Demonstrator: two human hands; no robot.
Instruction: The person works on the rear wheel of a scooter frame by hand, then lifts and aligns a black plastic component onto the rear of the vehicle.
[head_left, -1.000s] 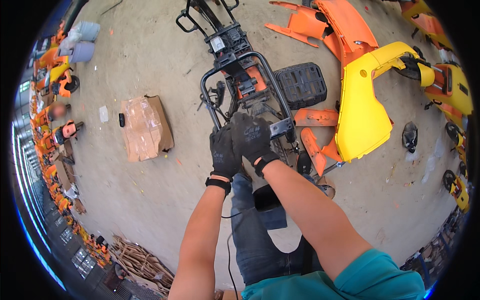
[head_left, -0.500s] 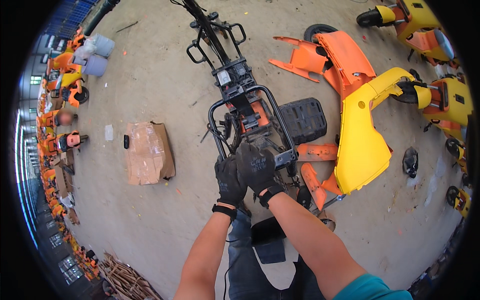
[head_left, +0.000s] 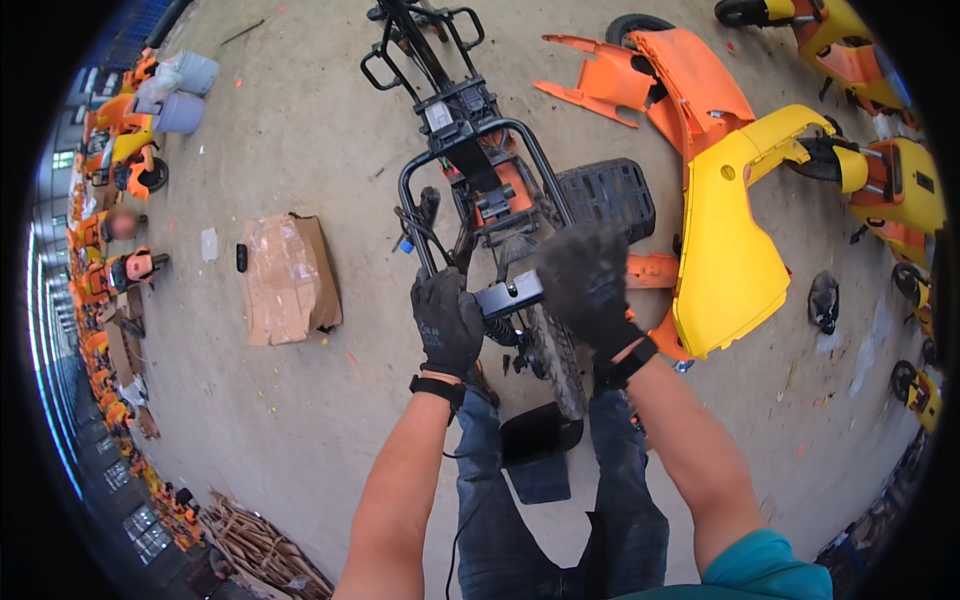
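The frame (head_left: pixel 543 166) looks like smooth, glossy metal. The yellow panel (head_left: pixel 722 240) is shiny plastic — the box (head_left: pixel 283 280), matt, creased cardboard.

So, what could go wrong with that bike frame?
The gloved left hand is at the end of the black frame, so it might get pinched if the metal shifts. The wheel is between the person's legs, so it could bump one if the frame tips. The yellow panel lies nearby, so someone might step on it.
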